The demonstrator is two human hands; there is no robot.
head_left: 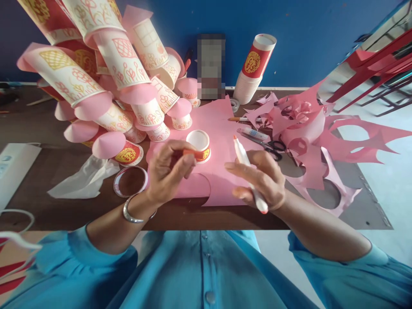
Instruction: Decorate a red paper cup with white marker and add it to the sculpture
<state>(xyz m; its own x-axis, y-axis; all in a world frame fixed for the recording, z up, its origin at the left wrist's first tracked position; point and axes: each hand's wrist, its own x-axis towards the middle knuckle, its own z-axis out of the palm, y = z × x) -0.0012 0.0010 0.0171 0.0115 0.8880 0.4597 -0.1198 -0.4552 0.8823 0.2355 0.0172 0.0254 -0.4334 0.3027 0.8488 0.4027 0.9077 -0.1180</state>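
Note:
My right hand (262, 176) holds a white felt-tip marker (242, 153) between its fingers. The marker's bare orange-red tip points up and away. Pinched between thumb and fingers of my left hand (170, 169) is a small orange-red piece (189, 152), which looks like the marker's cap. Just behind that hand a short paper cup (198, 139) with a red and gold band stands upright on pink paper (222, 184). The left fingers partly cover the cup, and I cannot tell whether they touch it.
Decorated paper cups with pink cone roofs (109, 144) are stacked at the left. A cup stack (247, 83) stands at the back. Scissors (273, 150), a glue stick (257, 134) and cut pink scraps (309, 163) lie right. A cup ring (130, 182) and white tissue (85, 178) lie left.

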